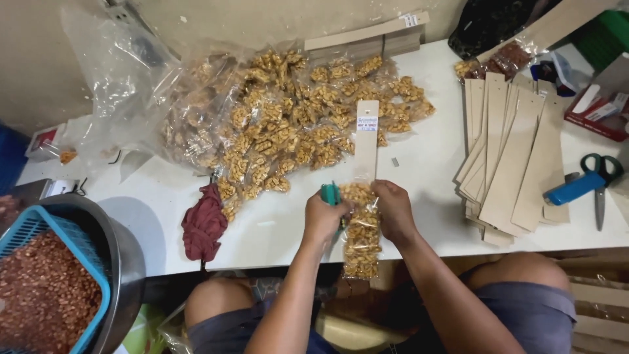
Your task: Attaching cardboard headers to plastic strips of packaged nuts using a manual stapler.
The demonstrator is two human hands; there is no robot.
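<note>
At the table's (419, 164) six-o'clock edge, left hand (324, 219) fingers gripped a green stapler (331, 194); right hand (395, 210) fingers pinched the snack packet (362, 236) under its cardboard strip (367, 137); squaring both suited stapling

white table (419, 164) | nut packets (295, 124) | cardboard strips (511, 157) | red cloth (204, 223) | scissors (601, 180)

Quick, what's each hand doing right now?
Left hand: closed on a green stapler.
Right hand: closed, gripping the strip of snack packets.
</note>
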